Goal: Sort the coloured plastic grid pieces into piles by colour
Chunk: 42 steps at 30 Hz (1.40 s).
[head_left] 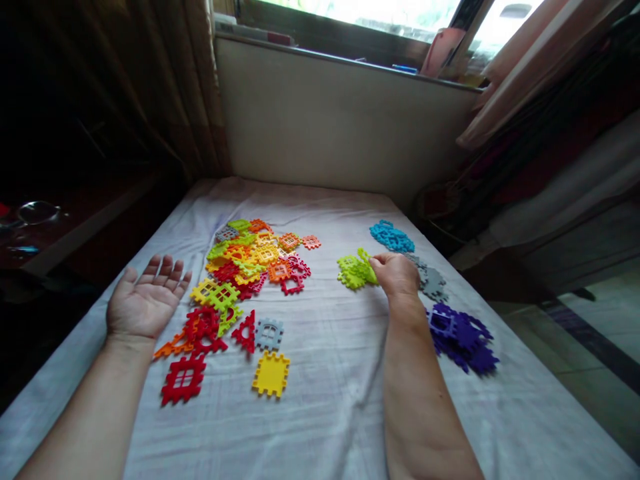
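Note:
My right hand (397, 273) pinches a lime-green interlocking plastic tile (364, 255) at the edge of a small pile of lime-green tiles (353, 272). Palm up and fingers spread, my left hand (146, 297) holds nothing, left of a large mixed pile. That pile has yellow tiles (265, 255), red tiles (205, 327), orange tiles (280, 270) and some green and grey ones. Nearer me lie a red window tile (183, 379), a solid yellow tile (271, 375), a grey window tile (269, 333) and a red triangular tile (245, 332).
Along the right side lie a blue pile (393, 237), a grey pile (433, 281) and a purple pile (465, 337) of tiles. A pale wrinkled sheet (320, 427) covers the surface. Beyond it stands a wall (340, 120) below a window, with curtains (170, 87) at the left.

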{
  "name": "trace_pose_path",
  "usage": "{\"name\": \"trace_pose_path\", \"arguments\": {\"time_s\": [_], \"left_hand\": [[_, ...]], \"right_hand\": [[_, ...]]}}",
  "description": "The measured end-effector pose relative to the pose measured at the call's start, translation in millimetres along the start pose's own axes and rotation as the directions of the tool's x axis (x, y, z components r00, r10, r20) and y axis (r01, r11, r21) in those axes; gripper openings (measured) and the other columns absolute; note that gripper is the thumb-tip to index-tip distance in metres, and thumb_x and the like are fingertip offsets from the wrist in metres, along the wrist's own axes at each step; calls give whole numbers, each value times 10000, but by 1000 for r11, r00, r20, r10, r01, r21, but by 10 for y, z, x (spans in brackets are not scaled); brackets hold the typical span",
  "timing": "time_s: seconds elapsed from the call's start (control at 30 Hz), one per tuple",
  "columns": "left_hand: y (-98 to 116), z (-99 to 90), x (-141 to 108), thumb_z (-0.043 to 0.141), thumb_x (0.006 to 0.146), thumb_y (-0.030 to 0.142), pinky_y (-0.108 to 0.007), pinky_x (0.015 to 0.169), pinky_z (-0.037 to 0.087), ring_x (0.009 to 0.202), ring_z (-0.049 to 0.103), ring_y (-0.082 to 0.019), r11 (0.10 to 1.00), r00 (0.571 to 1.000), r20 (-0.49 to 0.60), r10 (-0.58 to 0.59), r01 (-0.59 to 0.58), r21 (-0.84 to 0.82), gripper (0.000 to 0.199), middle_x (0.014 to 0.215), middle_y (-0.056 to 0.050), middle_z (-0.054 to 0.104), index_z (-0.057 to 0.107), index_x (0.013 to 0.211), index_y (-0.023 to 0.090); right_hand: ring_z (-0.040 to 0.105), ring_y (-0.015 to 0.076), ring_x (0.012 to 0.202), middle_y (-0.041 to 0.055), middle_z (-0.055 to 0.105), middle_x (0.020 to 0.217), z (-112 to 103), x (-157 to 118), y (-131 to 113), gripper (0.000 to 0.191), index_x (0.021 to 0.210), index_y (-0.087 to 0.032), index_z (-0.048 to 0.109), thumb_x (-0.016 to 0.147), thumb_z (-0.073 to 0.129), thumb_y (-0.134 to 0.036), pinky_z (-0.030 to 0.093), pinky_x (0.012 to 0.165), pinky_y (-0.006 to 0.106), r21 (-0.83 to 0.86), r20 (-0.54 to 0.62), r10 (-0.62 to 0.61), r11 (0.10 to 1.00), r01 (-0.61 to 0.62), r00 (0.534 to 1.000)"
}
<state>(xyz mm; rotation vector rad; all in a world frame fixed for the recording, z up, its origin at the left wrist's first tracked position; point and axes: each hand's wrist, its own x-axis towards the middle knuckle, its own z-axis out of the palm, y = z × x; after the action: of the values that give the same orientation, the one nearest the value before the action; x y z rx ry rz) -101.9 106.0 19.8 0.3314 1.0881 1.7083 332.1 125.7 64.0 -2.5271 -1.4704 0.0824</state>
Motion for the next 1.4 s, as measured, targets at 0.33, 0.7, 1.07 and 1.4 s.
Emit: {"name": "trace_pose_path", "arguments": {"time_s": [0.33, 0.7, 1.07, 1.4], "left_hand": [[-12, 25, -17, 410, 940, 431, -430, 938, 578, 1043, 696, -208, 997, 1000, -16, 4, -5, -81, 312, 979, -39, 751, 665, 905, 256], [-10, 3, -7, 441, 944, 430, -414, 875, 583, 1005, 699, -209, 991, 1000, 6, -19, 19, -135, 299, 979, -50, 747, 662, 879, 240], [-17, -17, -25, 520, 919, 435, -442, 964, 541, 1024, 694, -196, 991, 998, 65, -16, 25, -132, 239, 1034, -46, 731, 655, 926, 237], [-26, -3, 8, 494, 928, 391, -394, 890, 580, 986, 705, -200, 993, 998, 55, -26, 32, -111, 241, 998, -57, 746, 669, 900, 227]], "right_hand": [[705, 241, 942, 75, 780, 1016, -31, -96, -188, 276, 1038, -288, 797, 853, 608, -368, 481, 742, 299, -37, 99, -89, 995, 93, 991], [632, 223, 1011, 68, 723, 1050, 398, -1431, -1376, 401, 1058, -224, 697, 898, 600, -579, 455, 872, 316, 215, 121, -838, 545, 810, 532], [628, 264, 997, 103, 720, 1021, 507, -1692, -1490, 324, 998, -182, 662, 851, 644, -470, 447, 854, 361, 158, 150, -856, 515, 842, 495], [683, 228, 970, 104, 752, 1019, 116, -1232, -785, 360, 1076, -205, 687, 869, 644, -496, 458, 823, 284, 7, 160, -683, 723, 691, 713]]}}
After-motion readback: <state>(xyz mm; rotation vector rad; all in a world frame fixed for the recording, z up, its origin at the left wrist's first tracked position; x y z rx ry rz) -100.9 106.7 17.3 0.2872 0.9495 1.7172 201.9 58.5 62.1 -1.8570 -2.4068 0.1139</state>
